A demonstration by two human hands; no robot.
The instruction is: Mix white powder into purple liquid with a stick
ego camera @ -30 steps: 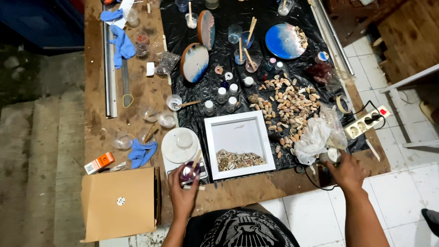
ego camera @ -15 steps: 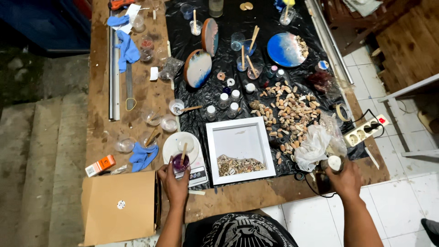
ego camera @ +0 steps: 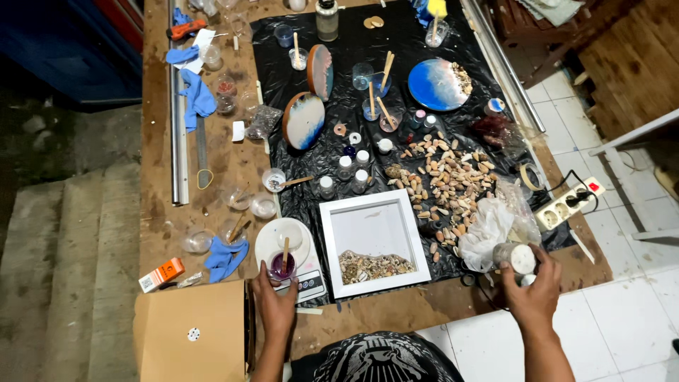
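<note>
white frame [ego camera: 373, 242], purple cup [ego camera: 281, 267], black sheet [ego camera: 353, 92]

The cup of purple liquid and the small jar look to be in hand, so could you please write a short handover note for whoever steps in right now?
Left hand: grips the small cup of purple liquid, a wooden stick standing in it, at the near edge of the white plate.
Right hand: holds a small clear jar beside the crumpled plastic bag.
White frame: flat on the black sheet, shells and sand along its near edge only.
Loose shells: heaped behind the frame.
Done: bottom strip of frame filled.
Left: purple liquid unpoured; most of the frame is bare.
</note>
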